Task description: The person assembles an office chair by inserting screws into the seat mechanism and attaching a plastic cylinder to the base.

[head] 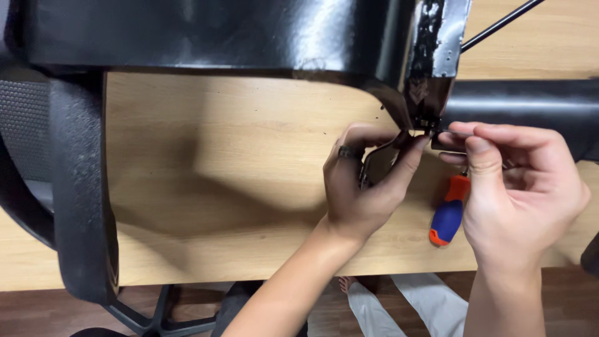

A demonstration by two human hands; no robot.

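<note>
Wooden table, both hands' fingers pinching black bracket, orange-blue screwdriver

A light wooden tabletop fills most of the view, with soft shadows across it. Below its edge lies dark wood flooring and a black chair base

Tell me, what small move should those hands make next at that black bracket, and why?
Probably the right hand should seat the screwdriver tip squarely at the joint under the bracket. Both hands meet right there: the left hand pinches a small metal piece against the bracket's lower edge, and the right grips the tool close by. The tip itself is hidden, so this is a guess.
</note>
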